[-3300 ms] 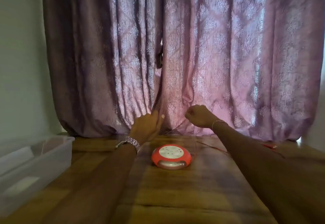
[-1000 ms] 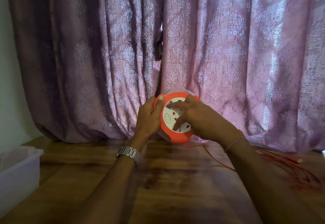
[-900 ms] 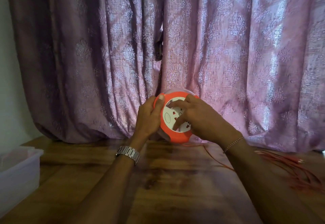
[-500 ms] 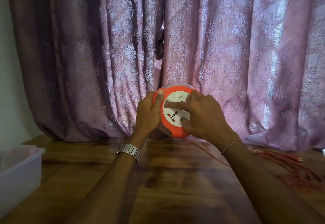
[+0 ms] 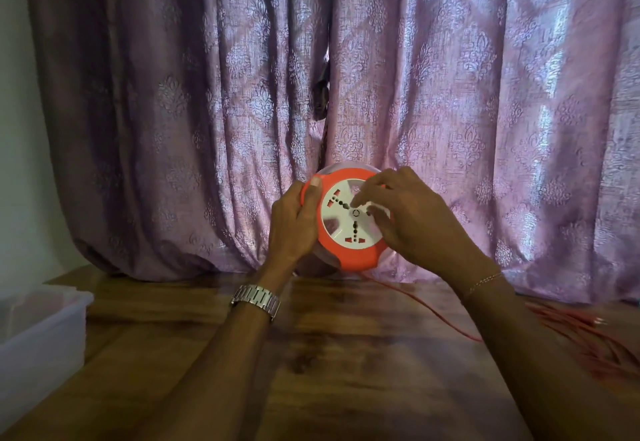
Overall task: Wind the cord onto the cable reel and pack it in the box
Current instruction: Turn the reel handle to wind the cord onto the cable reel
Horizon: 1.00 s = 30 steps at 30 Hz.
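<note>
An orange cable reel (image 5: 349, 257) with a white socket face is held upright above the wooden table, its face turned toward me. My left hand (image 5: 294, 224) grips its left rim, thumb over the orange edge. My right hand (image 5: 407, 220) rests on the white face with fingertips near the centre hub. A thin red cord (image 5: 433, 312) runs from under the reel across the table to a loose pile (image 5: 595, 340) at the right. A clear plastic box (image 5: 45, 333) stands at the left edge.
A purple patterned curtain (image 5: 207, 94) hangs right behind the reel and reaches the wooden table (image 5: 329, 364). A pale wall is at the far left.
The reel was lifted off the table into both hands. Over the last second the white face has turned under my right fingers, and the reel sits slightly higher.
</note>
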Tool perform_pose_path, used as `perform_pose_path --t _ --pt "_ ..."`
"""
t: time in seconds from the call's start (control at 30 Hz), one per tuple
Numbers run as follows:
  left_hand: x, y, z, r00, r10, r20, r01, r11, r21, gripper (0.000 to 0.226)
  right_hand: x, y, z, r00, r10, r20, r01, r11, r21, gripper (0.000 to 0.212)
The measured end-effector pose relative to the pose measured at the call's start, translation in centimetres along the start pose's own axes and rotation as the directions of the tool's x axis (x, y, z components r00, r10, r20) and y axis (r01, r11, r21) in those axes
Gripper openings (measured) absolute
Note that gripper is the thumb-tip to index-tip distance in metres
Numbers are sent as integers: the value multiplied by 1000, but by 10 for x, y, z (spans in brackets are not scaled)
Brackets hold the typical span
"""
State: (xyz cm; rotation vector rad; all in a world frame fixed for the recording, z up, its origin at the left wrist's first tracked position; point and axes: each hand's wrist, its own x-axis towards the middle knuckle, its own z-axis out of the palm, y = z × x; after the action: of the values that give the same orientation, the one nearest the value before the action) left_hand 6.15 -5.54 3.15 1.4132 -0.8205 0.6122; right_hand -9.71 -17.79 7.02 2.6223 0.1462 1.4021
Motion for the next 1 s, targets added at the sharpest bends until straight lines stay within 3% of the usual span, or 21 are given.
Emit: perform_pose_path --t 0.1,0.2,0.5,0.67,0.73,0.87,1.0 --pt "0 4 0 1000 6 10 -6 1000 4 59 1 -1 -5 967 -37 253 24 998 53 53" --pt "0 6 1 1000 15 21 -15 1000 15 61 1 -10 -3 944 -37 328 32 999 20 62" --pt "-4 5 6 997 64 31 -66 995 70 52 -6 -15 4 991 56 119 -42 992 -120 55" --pt "-2 9 4 999 40 16 -41 998 49 50 -4 -14 12 950 295 -99 -306 945 -118 66" --pt "-2 11 4 999 32 18 -33 998 45 54 -4 -15 13 937 319 -143 -338 931 -136 68" --pt "-4 11 4 999 38 24 -39 998 56 55 -3 -13 7 971 208 -121 -224 965 -136 57" --pt "-4 11 3 1000 14 24 -15 1000 14 55 0 -6 -6 1000 -12 -29 11 999 -36 22"
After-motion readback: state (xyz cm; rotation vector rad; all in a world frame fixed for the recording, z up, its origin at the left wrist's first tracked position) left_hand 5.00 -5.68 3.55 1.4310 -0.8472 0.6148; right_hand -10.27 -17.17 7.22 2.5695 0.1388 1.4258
